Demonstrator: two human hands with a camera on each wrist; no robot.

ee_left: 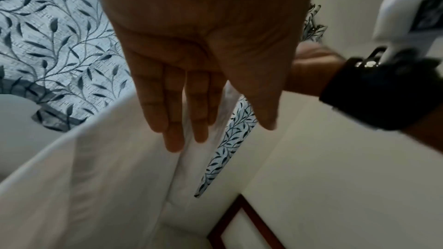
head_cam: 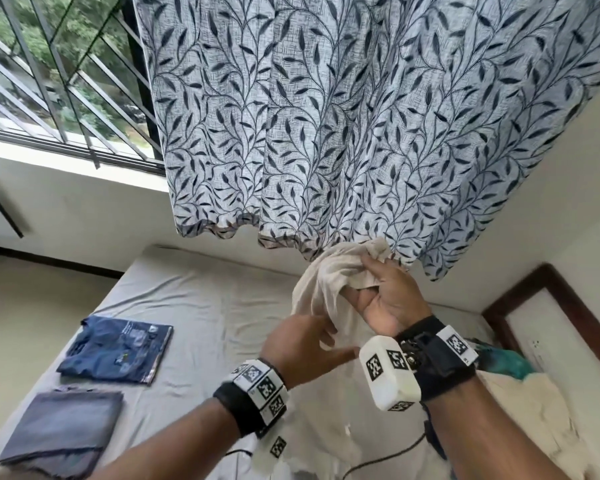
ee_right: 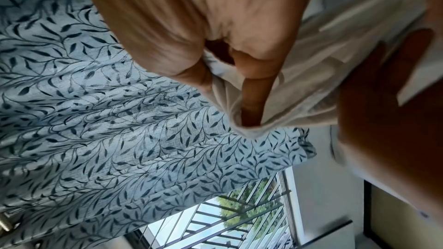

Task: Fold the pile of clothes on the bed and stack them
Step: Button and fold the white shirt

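Two folded garments, a grey one (head_cam: 61, 433) and a navy one (head_cam: 116, 349), lay at the bed's (head_cam: 205, 306) left. The left hand (head_cam: 300, 344), its grip open, fingers straight, touched the hanging cream shirt (head_cam: 321, 285). Light and limp, it probably wanted holding at a seam. The right hand (head_cam: 383, 299) clutched its bunched top, above the bed.

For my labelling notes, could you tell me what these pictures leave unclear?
- Cream garment: its type; bunched in the right hand, its lower part hidden behind the arms in the head view.
- Left hand: whether its fingers touch the cloth; motion blur in the left wrist view.
- Folded blue garment: its print, too small.
- Teal item: mostly hidden by the right wristband.
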